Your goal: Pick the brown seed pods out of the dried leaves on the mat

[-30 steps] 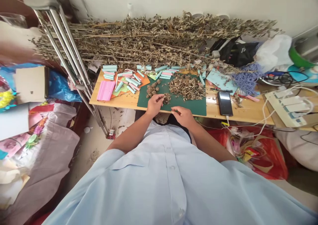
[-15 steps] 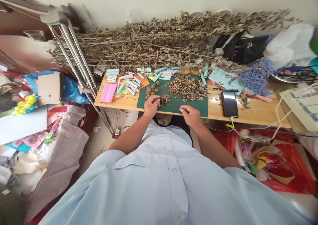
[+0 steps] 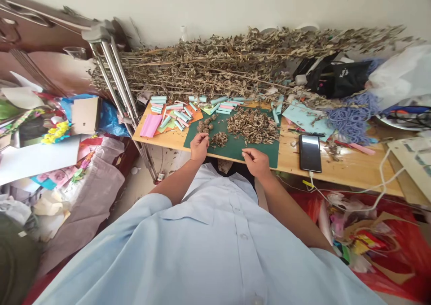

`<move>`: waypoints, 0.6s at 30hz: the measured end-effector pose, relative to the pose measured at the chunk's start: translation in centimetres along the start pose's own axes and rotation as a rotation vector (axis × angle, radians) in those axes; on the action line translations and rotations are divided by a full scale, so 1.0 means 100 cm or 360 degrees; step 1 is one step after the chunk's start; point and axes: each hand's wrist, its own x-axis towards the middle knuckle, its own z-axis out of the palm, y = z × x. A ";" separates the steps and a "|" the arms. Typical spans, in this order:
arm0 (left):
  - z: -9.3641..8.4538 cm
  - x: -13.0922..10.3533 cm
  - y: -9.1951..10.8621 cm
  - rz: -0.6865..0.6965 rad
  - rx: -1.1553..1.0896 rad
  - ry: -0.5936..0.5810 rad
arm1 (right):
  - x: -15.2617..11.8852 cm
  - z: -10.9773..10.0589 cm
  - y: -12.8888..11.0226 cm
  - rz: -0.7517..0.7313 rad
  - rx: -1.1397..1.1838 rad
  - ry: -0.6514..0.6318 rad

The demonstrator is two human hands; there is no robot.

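My left hand (image 3: 200, 147) is closed at the left front of the green mat (image 3: 232, 151), beside a small heap of dried leaves (image 3: 219, 139). What its fingertips hold, if anything, is too small to make out. Nearer the mat's right side, my right hand (image 3: 256, 161) has its fingers curled together at the front edge; any contents are hidden. A larger pile of dry leaves (image 3: 254, 125) lies behind it. Several brown leaf balls (image 3: 205, 124) rest on the mat behind my left hand.
Dried stalks (image 3: 215, 67) stretch along the wall. Blue and pink paper rolls (image 3: 178, 115) lie at the back left. A phone (image 3: 310, 153) with a cable sits right of the mat, near purple string (image 3: 352, 116). A metal crutch (image 3: 116, 71) leans at the left.
My left hand has drawn back left from the small leaf heap, leaving more of it visible. My right hand stays curled near the mat's front edge. The camera view has shifted.
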 end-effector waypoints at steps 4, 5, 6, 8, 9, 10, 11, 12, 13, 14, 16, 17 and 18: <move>-0.002 -0.001 0.007 0.0079 0.0337 0.0006 | 0.001 0.001 0.001 -0.0051 -0.0016 -0.0021; -0.002 -0.001 0.009 0.0076 0.0380 -0.0017 | 0.001 0.002 0.001 -0.0062 -0.0018 -0.0025; 0.000 0.001 0.011 0.0058 0.0394 -0.0035 | 0.001 0.003 0.001 -0.0068 -0.0020 -0.0031; 0.004 0.005 0.013 0.0004 0.0369 -0.0073 | 0.002 0.003 0.002 -0.0068 -0.0026 -0.0041; 0.007 0.008 0.013 -0.0020 0.0347 -0.0089 | 0.002 0.004 0.002 -0.0064 -0.0034 -0.0048; 0.009 0.010 0.013 -0.0034 0.0328 -0.0105 | 0.003 0.003 0.002 -0.0060 -0.0041 -0.0054; 0.011 0.012 0.013 -0.0039 0.0312 -0.0118 | 0.003 0.003 0.002 -0.0057 -0.0044 -0.0056; 0.013 0.014 0.013 -0.0038 0.0296 -0.0129 | 0.003 0.003 0.002 -0.0055 -0.0044 -0.0053; 0.013 0.016 0.012 -0.0031 0.0278 -0.0137 | 0.003 0.002 0.003 -0.0053 -0.0042 -0.0042; 0.013 0.016 0.012 -0.0020 0.0261 -0.0136 | 0.002 0.002 0.003 -0.0049 -0.0038 -0.0025; 0.011 0.017 0.011 0.0027 0.0249 -0.0120 | 0.002 0.002 0.004 -0.0040 -0.0020 0.0018; 0.009 0.017 0.011 0.0071 0.0256 -0.0109 | 0.002 0.002 0.004 -0.0034 -0.0009 0.0043; 0.007 0.017 0.011 0.0123 0.0271 -0.0106 | 0.002 0.003 0.005 -0.0026 0.0004 0.0066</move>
